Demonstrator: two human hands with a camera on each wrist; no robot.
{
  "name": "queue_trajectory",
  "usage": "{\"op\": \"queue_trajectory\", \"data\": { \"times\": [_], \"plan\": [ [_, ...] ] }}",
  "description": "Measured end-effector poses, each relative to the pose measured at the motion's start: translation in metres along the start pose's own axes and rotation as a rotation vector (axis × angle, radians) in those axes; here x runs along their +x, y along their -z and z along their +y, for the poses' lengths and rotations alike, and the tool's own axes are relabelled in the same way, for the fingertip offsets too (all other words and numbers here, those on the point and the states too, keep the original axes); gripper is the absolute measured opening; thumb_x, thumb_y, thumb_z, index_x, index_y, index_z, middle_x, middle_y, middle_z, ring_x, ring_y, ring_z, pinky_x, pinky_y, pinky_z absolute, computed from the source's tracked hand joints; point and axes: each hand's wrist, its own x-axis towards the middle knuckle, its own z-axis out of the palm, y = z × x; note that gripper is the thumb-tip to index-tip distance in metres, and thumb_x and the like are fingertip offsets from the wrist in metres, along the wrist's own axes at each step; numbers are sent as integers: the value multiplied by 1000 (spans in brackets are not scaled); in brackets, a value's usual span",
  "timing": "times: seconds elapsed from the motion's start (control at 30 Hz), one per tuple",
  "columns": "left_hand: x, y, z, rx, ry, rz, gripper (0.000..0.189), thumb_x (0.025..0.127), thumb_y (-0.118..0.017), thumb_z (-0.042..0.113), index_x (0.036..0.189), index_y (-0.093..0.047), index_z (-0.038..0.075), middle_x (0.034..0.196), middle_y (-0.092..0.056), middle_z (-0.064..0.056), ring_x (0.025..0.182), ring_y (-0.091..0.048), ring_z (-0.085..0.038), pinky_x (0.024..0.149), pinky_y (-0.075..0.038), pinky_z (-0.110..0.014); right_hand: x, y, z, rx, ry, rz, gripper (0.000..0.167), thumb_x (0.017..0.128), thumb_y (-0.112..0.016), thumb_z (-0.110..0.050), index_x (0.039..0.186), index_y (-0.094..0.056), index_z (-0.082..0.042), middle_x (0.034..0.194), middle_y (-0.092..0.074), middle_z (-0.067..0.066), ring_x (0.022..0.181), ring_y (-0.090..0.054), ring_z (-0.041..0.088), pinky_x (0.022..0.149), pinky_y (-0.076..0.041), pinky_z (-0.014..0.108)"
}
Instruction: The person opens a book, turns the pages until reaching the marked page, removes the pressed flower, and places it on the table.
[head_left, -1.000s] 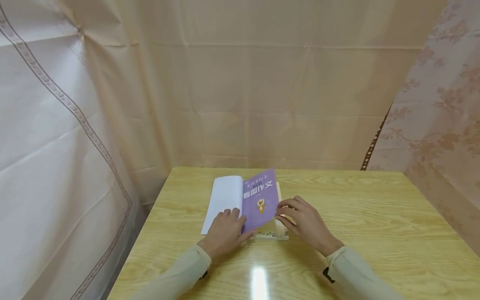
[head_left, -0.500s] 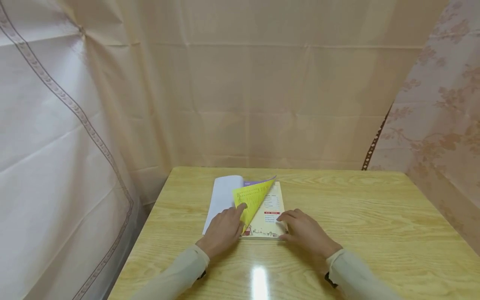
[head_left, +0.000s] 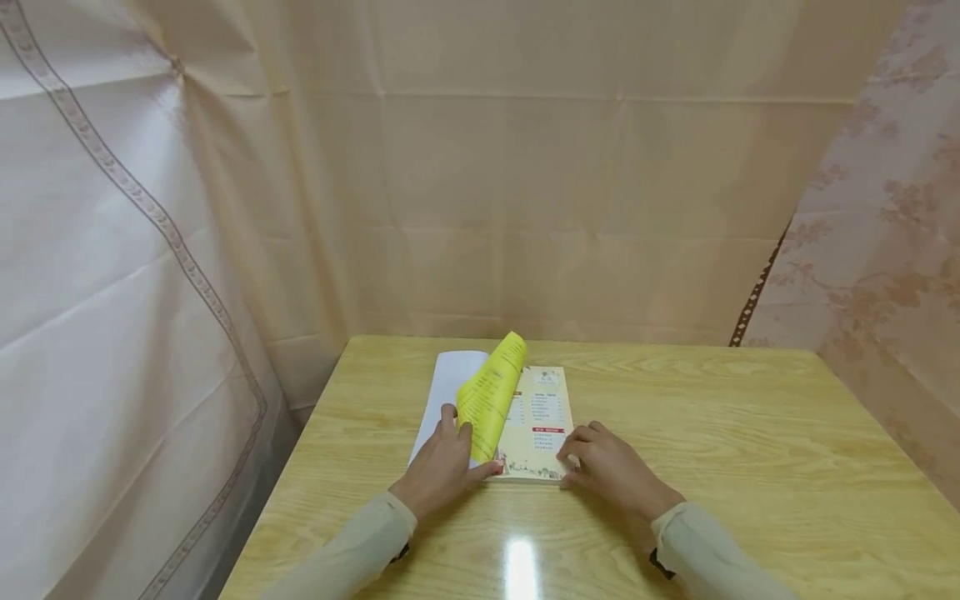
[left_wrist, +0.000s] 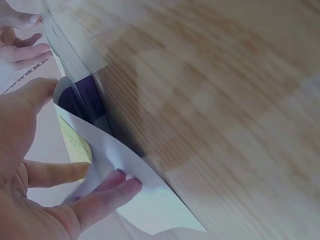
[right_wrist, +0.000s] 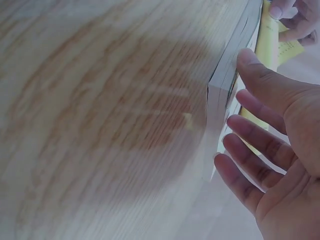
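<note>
A paperback book [head_left: 546, 408] lies spread on the table, its cream contents page on the right showing red headings. At the spine a yellow page [head_left: 491, 400] stands curled up, leaning left over the white left-hand side [head_left: 450, 375]. My left hand [head_left: 438, 467] lies on that left side, index finger against the yellow page and thumb at the near end of the spine. In the left wrist view two fingers [left_wrist: 127, 187] press the white sheet. At the book's near right corner is my right hand [head_left: 618, 475], thumb on the near edge, loosely spread fingers [right_wrist: 250, 127] along the side.
The wooden table [head_left: 712, 417] extends on both sides of the book. Beige cloth [head_left: 525, 208] hangs behind it, with pale cloth [head_left: 90, 250] at the left and flowered cloth [head_left: 900, 275] at the right. Light reflects off the table's front [head_left: 521, 567].
The purple title page has turned over to the left, showing its yellow back and uncovering the contents page. My right hand has let it go and dropped to the book's near right corner.
</note>
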Motion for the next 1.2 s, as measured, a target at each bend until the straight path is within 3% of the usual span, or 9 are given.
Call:
{"op": "queue_trajectory", "data": {
  "times": [0.1,0.17,0.23,0.33,0.43,0.6,0.87,1.03,1.2],
  "plan": [
    [-1,1,0,44,4,8,66,89,-76,52,108,-67,-11,147,-34,-31,98,-58,-29,63,-55,-27,0,1,1,12,6,-1,27,82,-87,-31,101,-78,-13,106,-68,-2,98,-56,15,84,-54,33],
    [-1,1,-2,108,-12,22,66,90,-74,51,106,-68,-13,155,-29,-32,118,-54,-39,78,-58,-37,0,1,2,18,8,-2,26,82,-86,-30,101,-79,-14,107,-68,-2,98,-57,15,84,-54,33],
    [0,1,-3,179,-38,34,71,90,-72,55,111,-69,-14,160,-28,-29,139,-39,-46,99,-51,-48,-1,2,2,17,4,-9,27,82,-87,-30,102,-79,-13,107,-68,-1,98,-56,16,84,-54,34],
    [0,0,-6,249,-91,32,77,93,-67,57,131,-63,-9,163,-28,-25,152,-18,-46,116,-29,-60,-1,2,1,19,-24,-35,31,81,-87,-32,103,-79,-13,108,-67,-1,99,-56,16,85,-54,35],
    [1,0,-7,249,-130,5,71,98,-61,52,152,-50,7,165,-28,-21,154,-18,-41,119,-22,-61,-2,1,1,26,-43,-52,34,79,-89,-33,104,-79,-13,108,-66,-2,98,-55,15,85,-54,35],
    [0,0,-7,226,-169,-25,51,104,-55,42,152,-52,28,166,-28,-17,153,-23,-39,119,-20,-63,-4,-2,2,43,-31,-44,31,81,-88,-31,104,-78,-14,107,-65,-5,98,-55,14,85,-54,34],
    [-1,1,-9,212,-263,-14,37,103,-56,32,136,-68,17,160,-42,-8,154,-22,-32,120,-18,-61,-3,-1,3,38,-3,-31,27,82,-87,-29,102,-78,-14,104,-64,-5,96,-55,13,82,-54,31],
    [-2,3,-9,191,-243,-61,40,105,-52,31,137,-66,12,154,-51,-7,151,-32,-32,119,-25,-59,-2,2,3,31,8,-41,27,83,-86,-29,102,-78,-13,103,-64,-4,95,-55,12,80,-54,31],
    [-2,5,-8,190,-215,-95,37,104,-51,28,135,-68,16,150,-55,-9,140,-49,-32,109,-42,-55,-1,5,6,32,53,-50,23,85,-85,-28,102,-80,-12,106,-65,-1,98,-58,15,82,-55,32]
  ]
}}
